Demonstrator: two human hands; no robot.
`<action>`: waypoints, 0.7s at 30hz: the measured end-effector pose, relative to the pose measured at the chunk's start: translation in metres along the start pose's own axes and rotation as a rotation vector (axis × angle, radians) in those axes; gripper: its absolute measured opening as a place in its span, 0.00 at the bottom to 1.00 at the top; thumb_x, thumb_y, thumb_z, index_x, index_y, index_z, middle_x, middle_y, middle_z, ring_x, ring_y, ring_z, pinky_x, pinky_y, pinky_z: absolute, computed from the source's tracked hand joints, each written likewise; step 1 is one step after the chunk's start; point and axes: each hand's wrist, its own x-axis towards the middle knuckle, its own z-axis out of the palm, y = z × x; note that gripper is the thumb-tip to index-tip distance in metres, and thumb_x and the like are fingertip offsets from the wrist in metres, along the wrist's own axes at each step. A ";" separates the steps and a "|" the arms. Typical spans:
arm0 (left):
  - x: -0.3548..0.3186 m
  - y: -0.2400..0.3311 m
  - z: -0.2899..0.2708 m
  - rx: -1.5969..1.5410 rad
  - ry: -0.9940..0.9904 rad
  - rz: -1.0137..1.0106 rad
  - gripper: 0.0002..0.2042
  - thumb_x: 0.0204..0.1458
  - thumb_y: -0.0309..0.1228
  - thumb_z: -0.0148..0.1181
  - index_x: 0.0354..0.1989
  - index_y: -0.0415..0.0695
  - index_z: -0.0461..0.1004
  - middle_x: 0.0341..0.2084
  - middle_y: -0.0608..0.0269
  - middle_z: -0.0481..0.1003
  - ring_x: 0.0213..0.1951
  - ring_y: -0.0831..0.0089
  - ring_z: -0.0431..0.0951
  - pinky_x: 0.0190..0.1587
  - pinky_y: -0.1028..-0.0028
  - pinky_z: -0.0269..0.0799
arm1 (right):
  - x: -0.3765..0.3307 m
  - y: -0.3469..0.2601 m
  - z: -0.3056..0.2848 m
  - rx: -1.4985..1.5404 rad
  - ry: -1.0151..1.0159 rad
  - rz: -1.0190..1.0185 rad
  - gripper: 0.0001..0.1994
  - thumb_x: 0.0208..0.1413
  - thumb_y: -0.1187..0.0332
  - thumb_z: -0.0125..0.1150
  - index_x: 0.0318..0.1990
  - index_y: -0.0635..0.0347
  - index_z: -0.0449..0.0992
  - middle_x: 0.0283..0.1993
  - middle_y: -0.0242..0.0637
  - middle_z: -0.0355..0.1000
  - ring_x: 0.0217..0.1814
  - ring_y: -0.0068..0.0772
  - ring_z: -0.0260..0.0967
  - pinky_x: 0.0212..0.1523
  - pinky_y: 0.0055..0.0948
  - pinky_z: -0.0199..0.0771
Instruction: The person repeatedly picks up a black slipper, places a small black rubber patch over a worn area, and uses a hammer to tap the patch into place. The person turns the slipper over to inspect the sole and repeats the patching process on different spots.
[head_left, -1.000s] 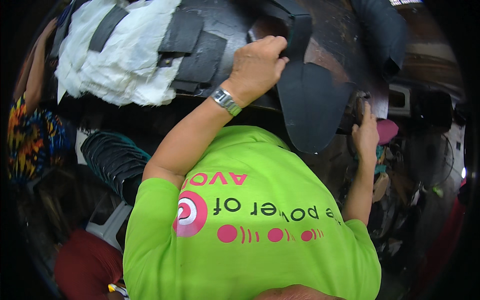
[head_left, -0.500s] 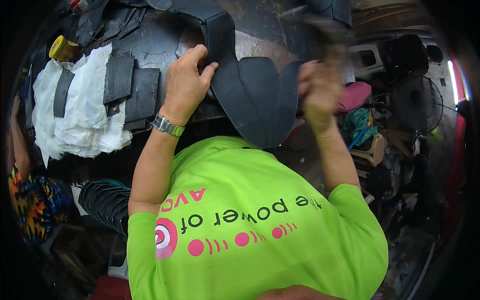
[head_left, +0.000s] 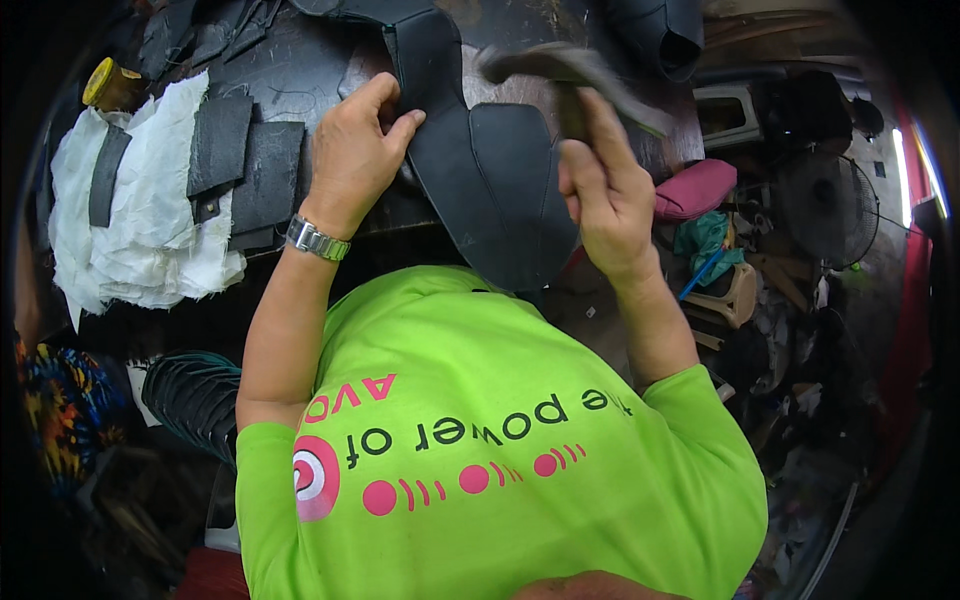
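Observation:
A black leather piece (head_left: 500,190), stitched and shaped like a boot upper, lies over the near table edge with its wide end hanging toward me. My left hand (head_left: 352,150) pinches its left edge between thumb and fingers. My right hand (head_left: 610,205) is closed round the handle of a hammer (head_left: 545,65). The hammer's curved metal head is raised above the leather and slightly blurred. Part of the handle is hidden by my fingers.
White cloth sheets (head_left: 150,230) and dark grey strips (head_left: 265,180) lie on the table (head_left: 330,50) at left, beside a yellow-lidded jar (head_left: 110,85). Another black leather piece (head_left: 660,40) is at the far right. A fan (head_left: 825,205) stands right; a person's patterned sleeve (head_left: 70,410) is at left.
The hammer, badly blurred before at the upper right, now shows over the leather, further left. My right hand has shifted slightly left. My left hand keeps its pinch on the leather.

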 end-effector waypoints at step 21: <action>0.003 -0.001 0.000 -0.037 -0.012 -0.016 0.14 0.49 0.35 0.72 0.32 0.39 0.74 0.19 0.59 0.76 0.21 0.70 0.73 0.28 0.71 0.69 | -0.015 -0.007 0.004 -0.394 -0.236 -0.119 0.16 0.63 0.71 0.58 0.58 0.57 0.75 0.37 0.53 0.76 0.33 0.40 0.77 0.39 0.30 0.75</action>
